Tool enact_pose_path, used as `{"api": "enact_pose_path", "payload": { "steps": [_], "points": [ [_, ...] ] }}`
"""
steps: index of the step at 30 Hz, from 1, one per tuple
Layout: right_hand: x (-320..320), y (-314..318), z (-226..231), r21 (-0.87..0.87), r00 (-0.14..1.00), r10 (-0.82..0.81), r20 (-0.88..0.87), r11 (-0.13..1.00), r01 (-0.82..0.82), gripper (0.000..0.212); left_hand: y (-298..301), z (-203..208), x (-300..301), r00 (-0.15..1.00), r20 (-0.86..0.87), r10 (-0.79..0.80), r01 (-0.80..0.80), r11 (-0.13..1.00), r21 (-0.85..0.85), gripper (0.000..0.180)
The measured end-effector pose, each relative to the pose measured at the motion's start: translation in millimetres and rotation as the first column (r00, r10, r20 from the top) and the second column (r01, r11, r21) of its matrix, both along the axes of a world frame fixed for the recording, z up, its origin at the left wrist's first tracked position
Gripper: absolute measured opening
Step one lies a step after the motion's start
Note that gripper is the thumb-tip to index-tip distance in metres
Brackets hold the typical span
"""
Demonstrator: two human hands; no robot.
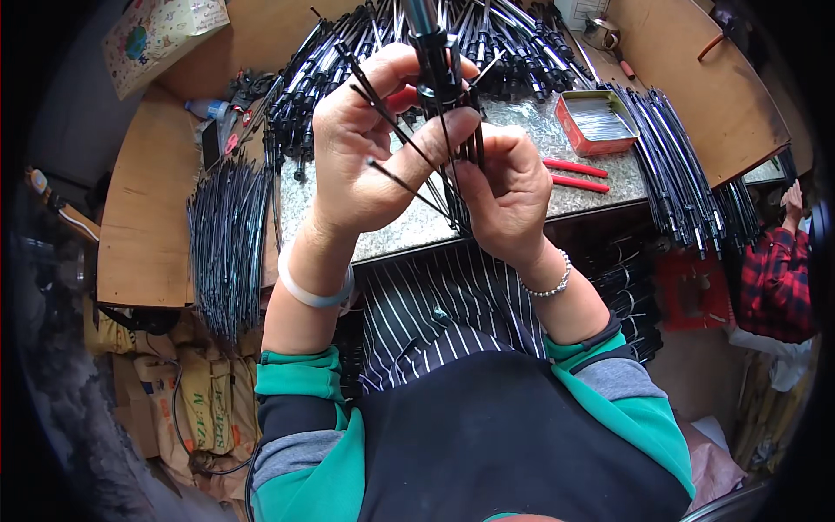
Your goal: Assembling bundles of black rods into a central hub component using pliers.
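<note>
black rods are pinched by the left hand and right hand; a yellow sack is printed with green letters.

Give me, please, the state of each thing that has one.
Ribbed frame: held, some ribs splayed
Left hand: gripping the frame
Right hand: pinching ribs
Tin: open, holding thin pieces
Red handles: lying slightly apart
Sleeves: pushed up
Bracelet: around right wrist
</note>
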State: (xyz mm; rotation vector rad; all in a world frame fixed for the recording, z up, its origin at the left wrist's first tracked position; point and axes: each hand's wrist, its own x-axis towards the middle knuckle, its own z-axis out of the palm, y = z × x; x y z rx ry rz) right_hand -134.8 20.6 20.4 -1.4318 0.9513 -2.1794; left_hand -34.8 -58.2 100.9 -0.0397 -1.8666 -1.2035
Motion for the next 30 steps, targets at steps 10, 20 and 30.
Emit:
{"api": "enact_pose_path", "payload": {
  "steps": [10,20,30],
  "points": [
    [2.9,-3.0,4.7,-0.066,0.992,-0.043,0.119,0.997,0.051,0.018,20.6,-7.5,-6.4,0.995,-0.057,0.084,-0.079,0.992,0.097,0.040],
    [6.2,1.5,13.0,0.026,0.993,-0.118,0.029,0.993,0.118,0.023,25.2,-18.1,-16.2,0.981,-0.148,0.125,-0.119,0.992,0.051,0.051],
    [-1.2,0.2,-5.2,-0.108,0.986,-0.148,-0.082,0.984,0.139,0.020,25.1,-19.3,-20.3,0.978,-0.189,0.086,-0.070,0.993,0.091,0.038]
  ]
}}
